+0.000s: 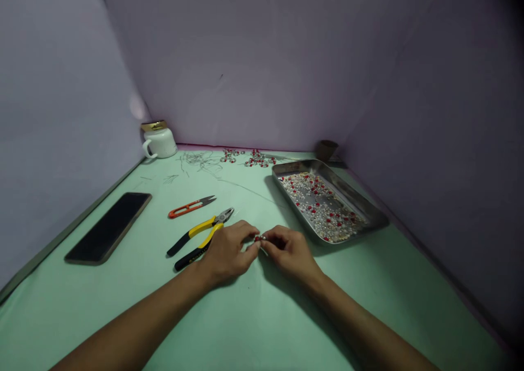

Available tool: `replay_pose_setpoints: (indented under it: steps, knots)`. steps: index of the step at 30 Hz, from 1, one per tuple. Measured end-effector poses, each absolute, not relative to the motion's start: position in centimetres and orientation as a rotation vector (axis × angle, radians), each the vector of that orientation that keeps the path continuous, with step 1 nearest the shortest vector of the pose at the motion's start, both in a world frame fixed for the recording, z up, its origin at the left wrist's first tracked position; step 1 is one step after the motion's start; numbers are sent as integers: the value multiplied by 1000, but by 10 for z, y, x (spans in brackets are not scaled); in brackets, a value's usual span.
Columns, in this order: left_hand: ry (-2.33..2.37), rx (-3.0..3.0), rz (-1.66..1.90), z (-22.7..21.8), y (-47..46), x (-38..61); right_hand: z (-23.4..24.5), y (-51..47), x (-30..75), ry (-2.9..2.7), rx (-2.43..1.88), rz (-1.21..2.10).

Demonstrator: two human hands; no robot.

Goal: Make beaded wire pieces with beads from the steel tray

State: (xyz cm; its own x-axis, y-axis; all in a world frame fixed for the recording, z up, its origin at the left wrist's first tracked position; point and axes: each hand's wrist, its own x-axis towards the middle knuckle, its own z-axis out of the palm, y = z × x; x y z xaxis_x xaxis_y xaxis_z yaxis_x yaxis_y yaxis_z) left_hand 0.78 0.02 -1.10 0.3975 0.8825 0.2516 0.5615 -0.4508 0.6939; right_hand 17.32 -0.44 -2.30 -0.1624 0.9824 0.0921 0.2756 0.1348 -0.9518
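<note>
My left hand and my right hand meet low over the green table, fingertips pinched together on a tiny red bead piece between them. Both hands are closed in a pinch. A thin wire seems to run from the piece, too fine to follow. Yellow-and-black pliers lie just left of my left hand, touching its side. Orange thread snips rest a little beyond them.
A steel tray holding many red, white and gold beads sits to the right. Finished bead clusters and loose wire lie at the back. A dark phone lies left, a white cup in the corner, a small brown pot behind the tray.
</note>
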Motion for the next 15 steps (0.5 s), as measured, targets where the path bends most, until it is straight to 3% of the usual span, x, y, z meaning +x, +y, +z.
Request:
replay_pose_setpoints:
  steps: [5,15]
  knots:
    - [949,1519,933,-13,6,6,-14,-4,171,-878,-1076,1759]
    - [774,1558,934,-3,3,8,-13,-7,171,-972,-992,1959]
